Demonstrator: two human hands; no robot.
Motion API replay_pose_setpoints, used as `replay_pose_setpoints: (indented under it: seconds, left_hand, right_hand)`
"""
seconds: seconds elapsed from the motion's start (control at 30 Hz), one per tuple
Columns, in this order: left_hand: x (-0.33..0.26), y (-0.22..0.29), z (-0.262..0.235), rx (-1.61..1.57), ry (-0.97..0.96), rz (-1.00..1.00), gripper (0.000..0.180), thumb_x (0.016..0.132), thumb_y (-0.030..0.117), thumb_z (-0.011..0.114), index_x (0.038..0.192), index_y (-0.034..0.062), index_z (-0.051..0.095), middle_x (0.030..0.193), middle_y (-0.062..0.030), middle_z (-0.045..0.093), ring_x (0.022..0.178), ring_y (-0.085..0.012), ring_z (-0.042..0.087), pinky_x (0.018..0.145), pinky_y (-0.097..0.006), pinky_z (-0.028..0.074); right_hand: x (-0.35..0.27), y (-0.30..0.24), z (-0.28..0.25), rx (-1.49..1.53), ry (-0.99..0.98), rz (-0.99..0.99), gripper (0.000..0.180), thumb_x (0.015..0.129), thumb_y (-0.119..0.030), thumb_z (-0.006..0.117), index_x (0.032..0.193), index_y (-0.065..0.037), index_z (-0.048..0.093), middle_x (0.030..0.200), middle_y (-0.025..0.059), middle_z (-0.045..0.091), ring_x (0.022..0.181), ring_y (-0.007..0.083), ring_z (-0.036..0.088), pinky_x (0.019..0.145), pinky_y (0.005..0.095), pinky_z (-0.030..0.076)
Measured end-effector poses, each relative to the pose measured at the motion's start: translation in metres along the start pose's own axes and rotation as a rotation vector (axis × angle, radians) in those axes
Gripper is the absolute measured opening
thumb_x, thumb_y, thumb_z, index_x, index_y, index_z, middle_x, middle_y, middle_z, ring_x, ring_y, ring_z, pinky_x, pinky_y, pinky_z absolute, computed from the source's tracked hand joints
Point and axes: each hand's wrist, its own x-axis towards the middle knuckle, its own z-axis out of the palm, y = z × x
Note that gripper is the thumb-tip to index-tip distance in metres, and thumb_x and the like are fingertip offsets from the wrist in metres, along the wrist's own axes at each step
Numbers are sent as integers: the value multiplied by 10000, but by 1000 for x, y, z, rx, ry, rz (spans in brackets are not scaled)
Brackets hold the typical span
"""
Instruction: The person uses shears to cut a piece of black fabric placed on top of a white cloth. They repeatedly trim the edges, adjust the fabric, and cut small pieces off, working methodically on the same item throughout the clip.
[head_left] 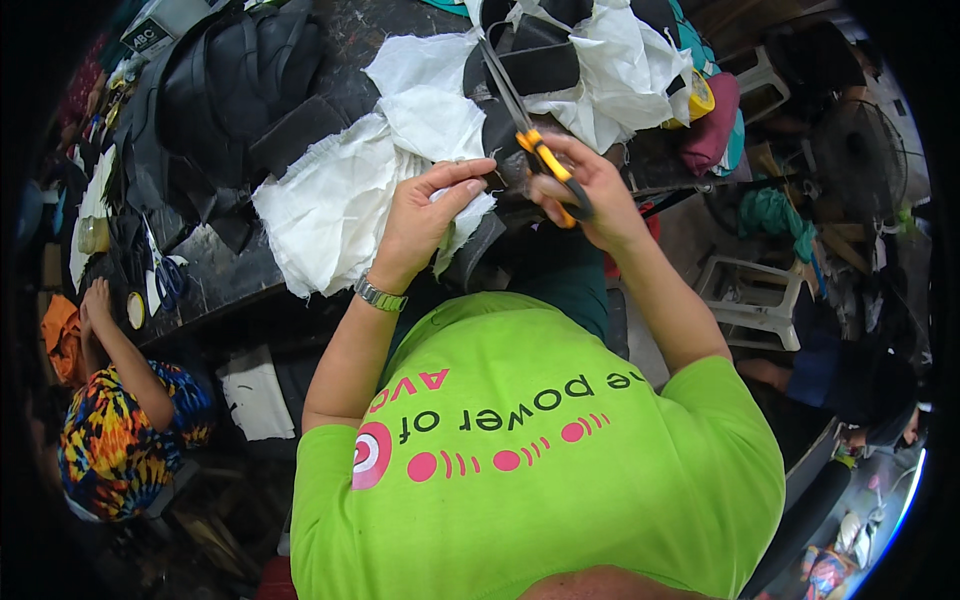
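Note:
My right hand (598,195) grips a pair of scissors (508,85) with yellow-orange and black handles, the blades pointing away from me. Just left of it, my left hand (425,210) has its thumb and forefinger pinched together; what lies between them is too small to make out, perhaps a thread. White cloth pieces with frayed edges (325,205) lie beside and beyond the left hand. More white cloth (620,75) and a black piece of material (535,62) sit at the far side, near the scissor blades.
A heap of black sheet pieces (215,100) covers the table's (225,265) far left. Blue-handled scissors (165,275) lie near its left edge. Another person in a multicoloured shirt (125,435) is at the left. White plastic stools (750,305) and a fan (860,155) stand at the right.

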Motion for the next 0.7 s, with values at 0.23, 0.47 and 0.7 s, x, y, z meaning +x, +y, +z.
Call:
replay_pose_setpoints:
  seconds: [0.23,0.47,0.7]
  left_hand:
    - [0,10,-6,-39,-73,45,498,862,-23,598,1354,18,533,1314,-53,569,1102,-100,561,951,-235,441]
    - [1,12,-7,-35,-93,-2,544,837,-22,598,1373,13,507,1360,-72,532,1146,-133,551,967,-247,441]
    - [0,15,-10,-88,-100,-39,565,822,-28,597,1377,17,503,1383,-80,521,1157,-141,556,999,-272,438]
  right_hand:
    - [-56,-6,-32,-99,-232,326,544,767,-34,756,1275,-24,561,833,19,605,632,57,546,530,185,406]
    - [-58,4,-35,-85,-214,347,537,771,-41,752,1271,-27,556,788,3,596,590,39,505,514,184,374]
    - [-49,9,-31,-68,-228,330,535,773,-29,742,1276,-12,561,782,31,619,553,43,497,473,185,358]
